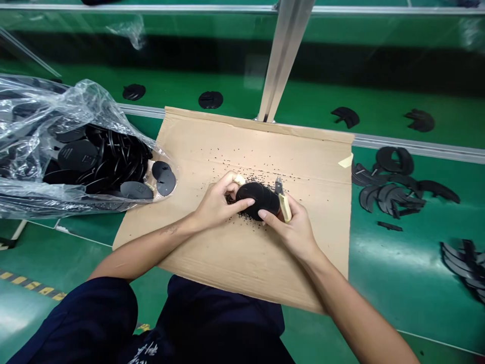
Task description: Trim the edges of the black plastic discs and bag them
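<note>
I'm pinching the black discs (262, 195) with my left hand (216, 203) and my right hand (297, 226), which is also gripping cutters (282, 200), tips best pointing away.

The one view looks from the person's head, forward and steeply down at the cardboard sheet (227, 258). It is near, the hands (215, 205) mid-view, the lap (223, 323) along the bottom edge

Factory workshop | striped floor marking (32, 285) | bagged black discs (79, 155)
</note>
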